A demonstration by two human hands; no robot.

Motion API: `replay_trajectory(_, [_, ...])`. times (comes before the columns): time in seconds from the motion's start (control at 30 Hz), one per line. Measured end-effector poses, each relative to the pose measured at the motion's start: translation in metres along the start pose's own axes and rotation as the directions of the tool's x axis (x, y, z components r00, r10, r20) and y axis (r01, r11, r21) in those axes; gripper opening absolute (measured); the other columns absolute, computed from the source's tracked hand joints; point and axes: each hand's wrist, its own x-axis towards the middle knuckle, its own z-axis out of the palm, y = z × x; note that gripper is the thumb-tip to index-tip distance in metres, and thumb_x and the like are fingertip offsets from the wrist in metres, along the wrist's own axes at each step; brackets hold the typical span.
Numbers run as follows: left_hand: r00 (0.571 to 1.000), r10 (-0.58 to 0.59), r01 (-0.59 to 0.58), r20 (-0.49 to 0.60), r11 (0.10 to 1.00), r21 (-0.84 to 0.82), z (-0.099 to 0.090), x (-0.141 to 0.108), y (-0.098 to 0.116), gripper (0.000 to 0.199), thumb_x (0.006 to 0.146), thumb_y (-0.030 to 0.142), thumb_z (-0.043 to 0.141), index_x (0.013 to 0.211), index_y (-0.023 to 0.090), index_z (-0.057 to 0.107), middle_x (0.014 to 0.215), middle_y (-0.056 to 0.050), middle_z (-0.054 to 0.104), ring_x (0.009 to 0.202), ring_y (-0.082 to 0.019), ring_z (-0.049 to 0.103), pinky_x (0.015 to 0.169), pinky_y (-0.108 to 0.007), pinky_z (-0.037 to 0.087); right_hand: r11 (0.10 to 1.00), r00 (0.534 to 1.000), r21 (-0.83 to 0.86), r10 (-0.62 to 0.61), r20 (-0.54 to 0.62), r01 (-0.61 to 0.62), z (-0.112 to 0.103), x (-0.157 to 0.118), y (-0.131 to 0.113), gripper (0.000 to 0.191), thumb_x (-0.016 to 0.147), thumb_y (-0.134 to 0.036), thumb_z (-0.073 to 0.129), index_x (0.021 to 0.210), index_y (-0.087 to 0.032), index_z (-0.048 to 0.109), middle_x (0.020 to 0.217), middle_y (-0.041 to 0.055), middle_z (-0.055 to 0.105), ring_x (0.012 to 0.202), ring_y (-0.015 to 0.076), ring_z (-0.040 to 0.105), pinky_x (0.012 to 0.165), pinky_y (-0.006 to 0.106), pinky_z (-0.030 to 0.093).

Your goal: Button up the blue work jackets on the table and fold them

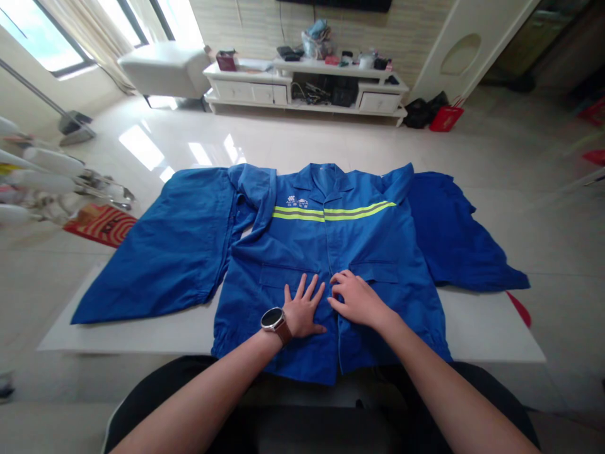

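Across the middle of the white bench (491,331) we see a blue jacket (302,243) laid out flat, its collar (326,181) at the far side and its hem hanging just over the near edge. We find both hands on the lower front. The left hand (302,314) is spread wide, palm down, fingers fanned toward the collar and thumb out to the side; it presses on the cloth just below one pocket flap (281,275) and grips nothing that we can see. A watch (273,320) sits on that wrist. The right hand (357,299) lies across the front opening from it, near the other flap (375,272), with its fingers bent and drawn in, their tips at the edge of the opening. We cannot tell whether they pinch that edge or only touch it. The two hands are near each other but apart. Above them we see a yellow and grey stripe (359,211) across the chest. More blue cloth (174,246) lies to the left of the jacket, and a darker blue piece (458,233) to its right.
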Motion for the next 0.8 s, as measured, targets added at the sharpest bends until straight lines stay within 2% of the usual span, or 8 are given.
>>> replay_trajectory(0.1, [1.000,0.001,-0.001,-0.010,1.000,0.019,0.009,-0.005,0.003,0.115,0.077,0.065,0.072,0.164,0.027,0.006,0.170,-0.010,-0.004,0.154,-0.044,-0.008,0.112,-0.081,0.012,0.997,1.000,-0.082,0.016,-0.003,-0.016,0.005,0.000,0.003,0.017,0.094,-0.030,0.058,0.097,-0.021,0.072,0.117,0.0098,0.067,0.121,0.0268,0.051,0.092,0.037,0.042])
replay_trajectory(0.23, [0.999,-0.009,0.011,-0.038,0.999,0.053,0.023,-0.012,0.002,0.112,0.079,0.068,0.067,0.163,0.030,0.003,0.170,-0.006,-0.006,0.154,-0.043,-0.011,0.113,-0.081,0.011,0.984,0.994,-0.142,0.108,-0.008,-0.108,0.010,-0.004,0.010,0.014,0.094,-0.025,0.056,0.088,-0.019,0.068,0.100,0.0092,0.065,0.102,0.0227,0.056,0.084,0.032,0.043])
replay_trajectory(0.37, [1.000,-0.010,0.012,-0.027,0.997,0.074,0.035,-0.023,0.003,0.110,0.080,0.071,0.062,0.163,0.033,0.001,0.169,-0.003,-0.009,0.154,-0.041,-0.013,0.113,-0.081,0.011,0.992,0.992,-0.038,0.121,-0.034,-0.123,0.014,-0.012,0.018,0.012,0.090,-0.014,0.057,0.083,-0.019,0.064,0.090,0.0047,0.062,0.095,0.0186,0.055,0.081,0.028,0.042])
replay_trajectory(0.47, [1.000,-0.017,0.016,0.012,0.996,0.083,0.036,-0.034,0.005,0.110,0.080,0.071,0.063,0.163,0.033,0.003,0.169,-0.002,-0.009,0.154,-0.042,-0.013,0.111,-0.082,0.013,0.994,0.996,0.063,0.094,-0.012,-0.093,0.018,-0.020,0.020,0.018,0.088,-0.006,0.055,0.078,-0.019,0.062,0.085,0.0031,0.061,0.090,0.0167,0.055,0.079,0.026,0.041])
replay_trajectory(0.53, [0.998,-0.027,0.022,0.060,0.996,0.086,0.029,-0.042,0.008,0.113,0.077,0.069,0.067,0.163,0.032,0.004,0.169,-0.004,-0.009,0.154,-0.043,-0.012,0.109,-0.083,0.017,0.989,0.996,0.121,0.083,0.010,-0.084,0.023,-0.024,0.020,0.020,0.086,-0.003,0.055,0.076,-0.018,0.062,0.083,0.0027,0.061,0.087,0.0159,0.055,0.078,0.025,0.040])
replay_trajectory(0.63, [0.982,-0.034,0.026,0.184,0.999,0.044,0.009,-0.049,0.012,0.110,0.076,0.065,0.069,0.163,0.033,0.009,0.170,-0.007,-0.003,0.154,-0.045,-0.006,0.105,-0.082,0.027,0.985,0.997,0.159,0.066,0.038,-0.072,0.030,-0.028,0.017,0.019,0.082,-0.001,0.058,0.074,-0.018,0.062,0.081,0.0021,0.060,0.085,0.0157,0.054,0.078,0.025,0.039])
replay_trajectory(0.73, [0.969,-0.009,0.018,0.247,0.999,-0.034,-0.016,-0.050,0.009,0.091,0.083,0.063,0.063,0.160,0.037,0.024,0.170,-0.007,0.014,0.154,-0.045,0.010,0.105,-0.078,0.030,0.986,0.996,0.150,0.073,0.049,-0.080,0.035,-0.030,0.014,0.015,0.080,-0.004,0.061,0.073,-0.018,0.062,0.079,0.0014,0.058,0.083,0.0159,0.053,0.076,0.026,0.038])
replay_trajectory(0.8, [0.980,0.033,-0.020,0.197,0.998,-0.066,-0.026,-0.046,0.003,0.071,0.087,0.060,0.060,0.152,0.040,0.043,0.164,-0.008,0.033,0.148,-0.043,0.028,0.105,-0.075,0.032,0.987,0.995,0.135,0.083,0.048,-0.089,0.036,-0.030,0.011,0.012,0.079,-0.007,0.063,0.074,-0.018,0.062,0.079,0.0013,0.058,0.083,0.0161,0.052,0.075,0.026,0.038])
